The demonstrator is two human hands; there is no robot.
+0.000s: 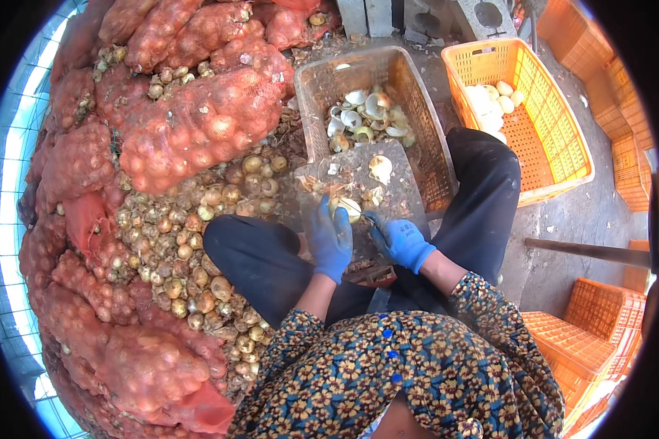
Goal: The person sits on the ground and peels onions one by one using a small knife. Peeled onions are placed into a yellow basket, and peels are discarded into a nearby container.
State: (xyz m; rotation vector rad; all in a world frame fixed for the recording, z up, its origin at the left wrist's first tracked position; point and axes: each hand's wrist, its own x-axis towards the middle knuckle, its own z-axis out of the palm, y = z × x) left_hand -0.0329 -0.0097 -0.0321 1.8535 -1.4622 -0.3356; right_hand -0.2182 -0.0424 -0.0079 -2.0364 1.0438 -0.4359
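My left hand [331,241], in a blue work glove, holds a partly peeled onion [347,209] against a worn board [401,189]. A dark line runs across the onion's pale flesh; whether it is a cut or a thin blade is unclear. Close on the onion's right is my right hand [403,241], gloved in blue too, its fingers curled. What lies inside those fingers is hidden. Another whitish onion [380,169] rests farther up the board, among loose dry skins [340,190]. The board lies over the near end of a dirty crate [357,59] that contains peeled-off onion layers [362,112].
At the right an orange plastic crate [574,148] contains several peeled white onions [489,107]. Loose unpeeled onions [197,263] cover the ground on the left, beneath piled red mesh sacks [208,123]. Stacked orange crates [576,340], a pole [587,252] and concrete blocks [486,19] stand around.
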